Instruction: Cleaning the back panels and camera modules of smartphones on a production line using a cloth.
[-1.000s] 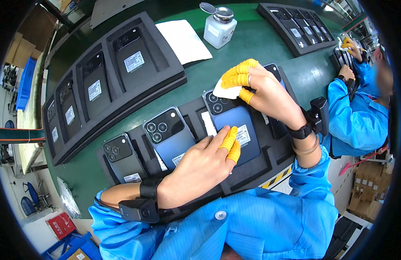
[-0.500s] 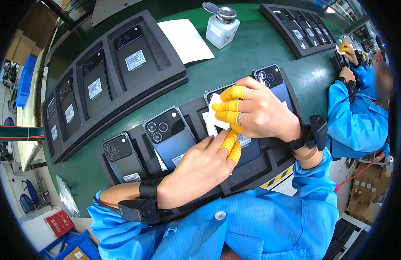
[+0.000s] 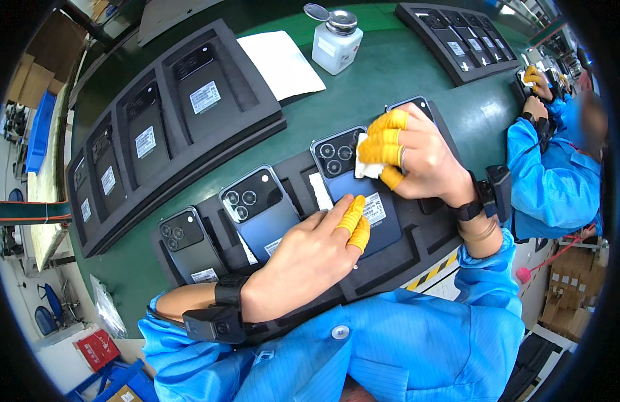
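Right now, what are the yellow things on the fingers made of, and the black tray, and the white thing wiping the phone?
The yellow finger covers look like thin rubber: smooth, tight, rolled at the ends. The black tray looks like matte foam or soft plastic, dull with cut pockets. The white wipe in the right hand seems soft cloth or paper; it folds. The phone back looks glossy, perhaps glass.

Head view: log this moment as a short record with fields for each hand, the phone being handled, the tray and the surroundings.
left hand: rests on the lower part of the blue phone, yellow finger cots on two fingers
right hand: presses a white cloth on the phone beside its camera block
tray: black foam tray holding several phones face down
other phones: two more to the left in the same tray
surroundings: second black tray, white dispenser bottle, white sheet, green table, co-worker's hand
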`<state>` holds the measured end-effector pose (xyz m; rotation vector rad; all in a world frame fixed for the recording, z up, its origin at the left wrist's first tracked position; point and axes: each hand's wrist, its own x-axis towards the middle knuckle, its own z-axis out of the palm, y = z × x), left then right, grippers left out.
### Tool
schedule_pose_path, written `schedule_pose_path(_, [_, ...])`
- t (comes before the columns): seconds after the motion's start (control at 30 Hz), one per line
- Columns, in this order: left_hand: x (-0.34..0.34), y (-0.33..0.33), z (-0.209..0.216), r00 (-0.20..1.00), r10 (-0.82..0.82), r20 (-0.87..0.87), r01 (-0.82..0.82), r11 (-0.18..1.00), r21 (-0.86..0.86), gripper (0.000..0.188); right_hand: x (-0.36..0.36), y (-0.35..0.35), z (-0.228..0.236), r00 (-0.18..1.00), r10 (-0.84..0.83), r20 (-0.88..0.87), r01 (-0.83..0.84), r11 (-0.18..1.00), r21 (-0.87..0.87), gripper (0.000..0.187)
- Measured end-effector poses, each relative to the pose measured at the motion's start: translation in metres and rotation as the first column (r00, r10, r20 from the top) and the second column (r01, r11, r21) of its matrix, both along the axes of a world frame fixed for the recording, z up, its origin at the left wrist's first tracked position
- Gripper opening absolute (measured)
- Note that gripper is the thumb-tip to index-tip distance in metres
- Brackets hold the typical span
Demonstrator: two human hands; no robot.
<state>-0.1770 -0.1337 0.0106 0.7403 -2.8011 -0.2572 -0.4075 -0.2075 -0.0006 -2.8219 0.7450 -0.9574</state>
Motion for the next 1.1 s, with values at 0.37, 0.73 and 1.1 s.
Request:
schedule_pose_path(0.37, [0.0, -0.003, 0.0, 0.999, -0.001, -0.035, 0.002, 1.0, 0.011, 0.031, -0.005, -0.012, -0.002, 0.999, 0.033, 0.016, -0.034, 0.994, 0.099, 0.021])
schedule_pose_path(0.73, [-0.001, -0.001, 0.002, 1.0, 0.003, 0.003, -0.003, 0.998, 0.065, 0.033, 0.011, -0.003, -0.009, 0.994, 0.101, 0.046, -0.106, 0.987, 0.122, 0.027])
schedule_pose_path(1.1, [-0.001, 0.0, 0.002, 1.0, 0.009, 0.005, -0.009, 0.999, 0.031, 0.034, 0.017, -0.011, -0.018, 0.975, -0.17, 0.146, 0.179, 0.982, -0.053, 0.029])
